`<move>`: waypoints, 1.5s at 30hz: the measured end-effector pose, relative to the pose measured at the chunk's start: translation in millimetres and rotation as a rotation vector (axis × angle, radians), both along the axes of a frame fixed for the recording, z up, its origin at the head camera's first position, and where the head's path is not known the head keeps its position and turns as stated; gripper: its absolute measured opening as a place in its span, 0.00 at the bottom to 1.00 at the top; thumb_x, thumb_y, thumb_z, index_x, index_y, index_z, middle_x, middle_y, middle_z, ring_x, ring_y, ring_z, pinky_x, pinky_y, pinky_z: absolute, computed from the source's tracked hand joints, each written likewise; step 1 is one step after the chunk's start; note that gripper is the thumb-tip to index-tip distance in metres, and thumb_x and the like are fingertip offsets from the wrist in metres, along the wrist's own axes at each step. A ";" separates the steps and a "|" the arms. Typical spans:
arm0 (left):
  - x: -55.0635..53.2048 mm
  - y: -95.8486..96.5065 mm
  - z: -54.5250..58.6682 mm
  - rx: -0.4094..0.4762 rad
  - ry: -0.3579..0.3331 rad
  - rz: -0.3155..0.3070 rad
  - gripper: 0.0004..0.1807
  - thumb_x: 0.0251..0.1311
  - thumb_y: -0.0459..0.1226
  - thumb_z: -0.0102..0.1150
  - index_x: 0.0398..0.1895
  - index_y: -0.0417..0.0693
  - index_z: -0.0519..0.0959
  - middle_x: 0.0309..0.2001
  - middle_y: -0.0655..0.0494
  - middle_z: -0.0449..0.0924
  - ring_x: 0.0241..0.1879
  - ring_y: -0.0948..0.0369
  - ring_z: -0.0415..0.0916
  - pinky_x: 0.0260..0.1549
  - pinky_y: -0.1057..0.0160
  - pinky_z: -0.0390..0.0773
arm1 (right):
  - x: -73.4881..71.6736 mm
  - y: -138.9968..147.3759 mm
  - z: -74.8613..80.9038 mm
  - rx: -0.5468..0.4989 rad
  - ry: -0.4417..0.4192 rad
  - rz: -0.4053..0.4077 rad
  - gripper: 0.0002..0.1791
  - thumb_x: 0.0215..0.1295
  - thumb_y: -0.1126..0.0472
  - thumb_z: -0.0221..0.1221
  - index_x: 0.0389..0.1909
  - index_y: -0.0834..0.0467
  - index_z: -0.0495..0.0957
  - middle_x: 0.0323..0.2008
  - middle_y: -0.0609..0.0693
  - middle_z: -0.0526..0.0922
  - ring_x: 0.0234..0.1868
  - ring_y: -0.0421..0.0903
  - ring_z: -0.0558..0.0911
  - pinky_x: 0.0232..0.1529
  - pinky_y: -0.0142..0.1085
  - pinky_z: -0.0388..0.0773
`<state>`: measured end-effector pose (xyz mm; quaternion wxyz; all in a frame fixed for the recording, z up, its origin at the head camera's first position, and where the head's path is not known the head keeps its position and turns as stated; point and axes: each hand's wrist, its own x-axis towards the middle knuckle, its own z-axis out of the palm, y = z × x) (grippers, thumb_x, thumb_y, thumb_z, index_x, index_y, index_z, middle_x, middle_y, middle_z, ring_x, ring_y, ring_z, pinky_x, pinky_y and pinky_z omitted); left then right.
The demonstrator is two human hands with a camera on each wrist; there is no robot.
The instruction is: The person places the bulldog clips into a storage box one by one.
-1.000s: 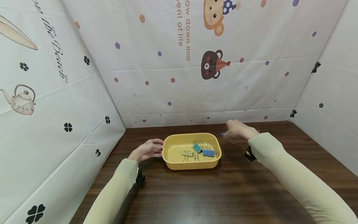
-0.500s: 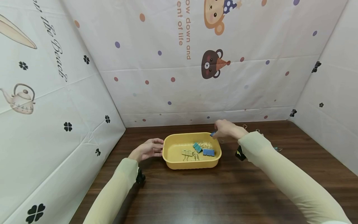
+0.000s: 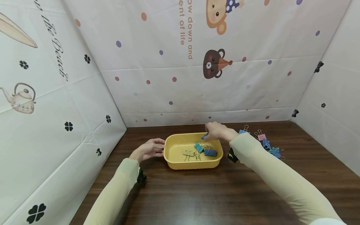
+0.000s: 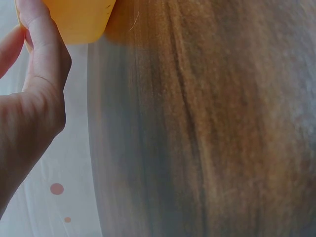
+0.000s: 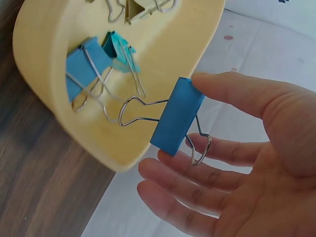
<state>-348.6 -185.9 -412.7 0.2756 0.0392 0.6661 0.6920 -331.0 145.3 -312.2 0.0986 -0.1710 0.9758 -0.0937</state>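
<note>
My right hand [image 3: 217, 130] is over the right back corner of a yellow plastic tray [image 3: 191, 167]. It pinches a blue binder clip [image 5: 178, 116] between thumb and fingertips, both wire handles folded out. At the tray's left end, my left hand [image 3: 149, 150] rests with fairly straight fingers against the outer wall. In the left wrist view, its fingers [image 4: 47, 54] touch the tray's edge. Inside the tray lie a teal binder clip [image 3: 198, 147], another blue binder clip [image 3: 210, 152] and a pale yellow binder clip [image 3: 188, 153], with wire handles of another partly seen.
Right of the tray, partly behind the right sleeve, several more binder clips lie on the dark wooden table [image 3: 180, 200]: a pink clip [image 3: 261, 137], a blue clip [image 3: 266, 143] and a teal clip [image 3: 274, 150] among them. Printed white cloth walls [image 3: 157, 93] enclose the table's back and sides.
My right hand has moved left with the blue binder clip, from beside the tray to over its back corner. Clips behind the right arm have come into view. The left hand has stayed put.
</note>
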 end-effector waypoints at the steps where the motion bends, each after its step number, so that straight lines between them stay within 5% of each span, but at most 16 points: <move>1: 0.0 0.0 0.1 0.000 -0.001 0.002 0.19 0.68 0.30 0.51 0.60 0.36 0.62 0.39 0.50 0.77 0.35 0.59 0.79 0.36 0.61 0.84 | -0.3 -2.6 -0.8 0.006 0.003 0.005 0.27 0.60 0.48 0.64 0.54 0.62 0.73 0.48 0.58 0.79 0.41 0.51 0.79 0.34 0.41 0.76; 23: -0.3 0.0 -1.3 0.012 -0.007 0.010 0.20 0.68 0.29 0.51 0.60 0.36 0.62 0.39 0.50 0.77 0.35 0.59 0.78 0.36 0.60 0.84 | 0.6 -37.2 -18.6 0.007 0.001 0.051 0.25 0.60 0.50 0.65 0.52 0.60 0.73 0.43 0.55 0.79 0.32 0.46 0.75 0.26 0.36 0.67; 30: 0.1 1.6 -0.3 0.001 -0.001 0.008 0.20 0.69 0.30 0.50 0.61 0.36 0.61 0.39 0.50 0.77 0.36 0.59 0.78 0.37 0.61 0.84 | 0.5 -41.2 -23.2 0.002 -0.006 0.053 0.26 0.62 0.51 0.63 0.56 0.61 0.72 0.48 0.56 0.79 0.33 0.47 0.76 0.27 0.37 0.69; 37: -1.4 2.1 -1.0 -0.010 0.003 0.006 0.19 0.69 0.30 0.50 0.61 0.37 0.62 0.39 0.50 0.77 0.36 0.59 0.78 0.37 0.60 0.84 | -0.2 -27.3 -17.3 -0.043 0.017 0.042 0.25 0.63 0.50 0.60 0.56 0.61 0.73 0.52 0.59 0.78 0.38 0.50 0.79 0.35 0.43 0.76; 45: -0.2 1.2 -1.3 0.003 -0.008 0.016 0.19 0.68 0.29 0.50 0.60 0.37 0.62 0.39 0.50 0.77 0.35 0.59 0.78 0.36 0.61 0.84 | -6.4 11.0 -15.1 -0.109 0.086 -0.024 0.19 0.65 0.51 0.58 0.48 0.61 0.75 0.41 0.57 0.80 0.33 0.48 0.77 0.31 0.40 0.73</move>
